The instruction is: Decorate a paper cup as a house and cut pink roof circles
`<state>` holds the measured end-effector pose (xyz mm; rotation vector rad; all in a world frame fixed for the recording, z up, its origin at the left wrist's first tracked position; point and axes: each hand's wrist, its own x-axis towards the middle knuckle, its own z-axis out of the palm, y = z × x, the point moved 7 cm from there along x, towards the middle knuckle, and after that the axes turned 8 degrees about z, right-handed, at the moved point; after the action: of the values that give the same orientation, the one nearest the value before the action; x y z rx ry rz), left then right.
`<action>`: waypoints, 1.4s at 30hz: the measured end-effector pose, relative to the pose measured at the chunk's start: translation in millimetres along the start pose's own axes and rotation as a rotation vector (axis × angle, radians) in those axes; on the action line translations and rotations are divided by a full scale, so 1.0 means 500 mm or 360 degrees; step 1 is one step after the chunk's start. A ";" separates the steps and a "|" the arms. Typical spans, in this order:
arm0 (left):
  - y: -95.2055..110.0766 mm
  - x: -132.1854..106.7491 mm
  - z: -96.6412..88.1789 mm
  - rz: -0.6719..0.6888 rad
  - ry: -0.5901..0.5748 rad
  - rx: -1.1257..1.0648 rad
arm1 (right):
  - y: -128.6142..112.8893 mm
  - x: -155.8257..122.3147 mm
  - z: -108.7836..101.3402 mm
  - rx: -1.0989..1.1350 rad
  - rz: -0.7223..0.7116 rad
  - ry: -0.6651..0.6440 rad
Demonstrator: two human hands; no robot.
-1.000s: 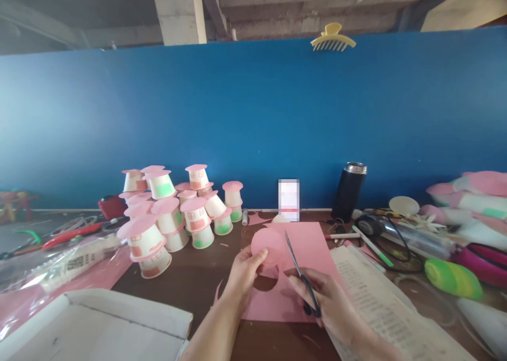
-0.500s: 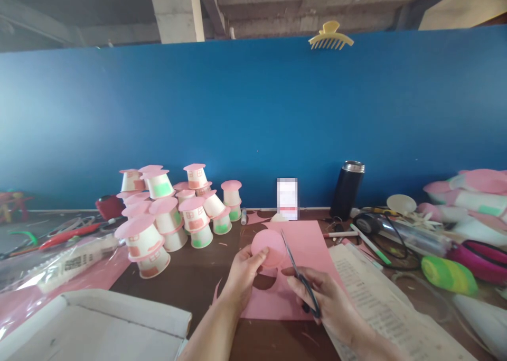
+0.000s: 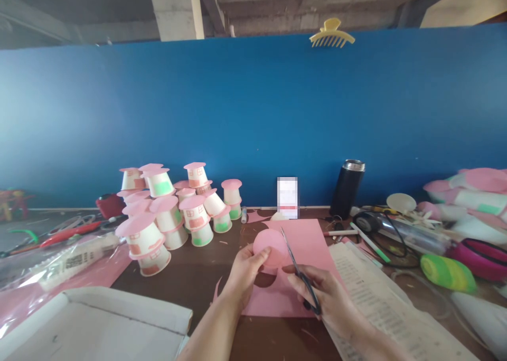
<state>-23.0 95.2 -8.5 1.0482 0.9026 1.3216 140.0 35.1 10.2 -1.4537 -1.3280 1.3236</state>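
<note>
Between the thumb and fingers of my left hand (image 3: 246,274) is a round pink paper disc (image 3: 269,247), held up over the table. My right hand (image 3: 322,292) is closed round the dark handles of a pair of scissors (image 3: 303,279). Their blades point up and away, close together along the disc's right edge; whether they touch the paper I cannot tell. Beneath both hands lies a larger pink sheet (image 3: 312,239) with a rounded cutout on its left side.
Paper-cup houses with pink roofs (image 3: 194,213) are stacked at the left. A white box (image 3: 99,324) sits front left. Behind stand a phone (image 3: 287,197) with a blurred screen and a black flask (image 3: 347,189). Printed paper (image 3: 368,292) and a yellow-green roll (image 3: 447,272) lie right.
The disc and my left hand have shifted very slightly to the right. The scissors stay beside the disc's right edge, with my right hand almost still.
</note>
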 end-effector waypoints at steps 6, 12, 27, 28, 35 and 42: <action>0.002 -0.001 0.006 0.0006 -0.0044 -0.0011 | 0.001 0.002 0.001 0.0002 -0.0010 -0.0004; 0.002 -0.001 0.008 0.0004 -0.0054 -0.0014 | -0.001 0.001 0.002 -0.0055 -0.0010 0.0008; 0.003 -0.002 0.009 -0.0011 -0.0070 -0.0006 | -0.011 -0.004 0.001 -0.0074 -0.0020 0.0013; 0.002 -0.002 0.009 -0.0013 -0.0074 -0.0008 | -0.008 -0.003 0.000 -0.0074 -0.0013 0.0014; 0.003 -0.003 0.015 -0.0019 -0.0110 -0.0035 | -0.004 0.000 -0.006 -0.0142 -0.0011 0.0038; 0.003 -0.004 0.015 -0.0021 -0.0091 -0.0048 | -0.006 -0.002 -0.004 -0.0152 -0.0023 0.0035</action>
<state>-16.7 92.6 -4.9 1.0496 0.8432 1.2847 141.5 34.7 13.7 -1.5157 -1.4015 1.2464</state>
